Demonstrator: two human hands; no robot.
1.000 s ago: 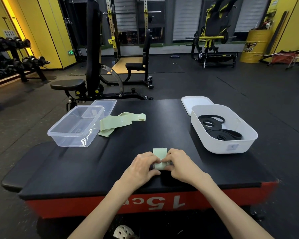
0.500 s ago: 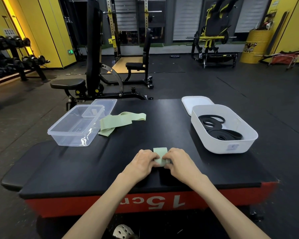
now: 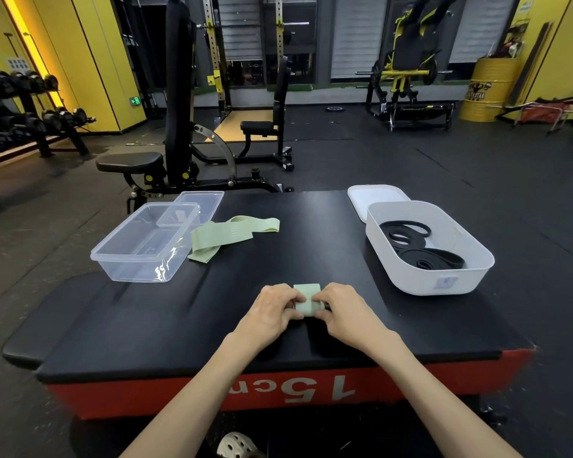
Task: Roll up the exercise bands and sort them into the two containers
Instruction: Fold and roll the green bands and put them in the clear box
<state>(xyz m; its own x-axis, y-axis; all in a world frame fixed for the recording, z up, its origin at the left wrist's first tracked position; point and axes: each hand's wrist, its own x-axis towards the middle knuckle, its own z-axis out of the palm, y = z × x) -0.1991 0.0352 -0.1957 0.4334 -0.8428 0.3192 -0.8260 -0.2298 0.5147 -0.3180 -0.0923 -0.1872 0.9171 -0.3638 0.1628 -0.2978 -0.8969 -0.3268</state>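
Band (image 3: 307, 300) part-rolled on tabletop (image 3: 311, 233): left hand (image 3: 272, 309), right hand (image 3: 348, 309) pinch its ends, fingers (image 3: 291, 297) curled, to hold coil tight; clear tub (image 3: 136, 272) likely destination, black bands (image 3: 424, 256) in white tub (image 3: 420, 279).

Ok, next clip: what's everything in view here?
Platform: one, black top, red side.
Clear container: one, transparent, platform left.
Clear lid: one, transparent, behind it.
Loose green bands: count unclear, pale green, beside clear container.
White container: one, white, platform right.
White lid: one, white, behind it.
Black bands: at least two, black, inside white container.
Green band roll: one, pale green, platform's near edge.
Yellow barrel: one, far right.
Left hand, right hand: fingers pinching the roll.
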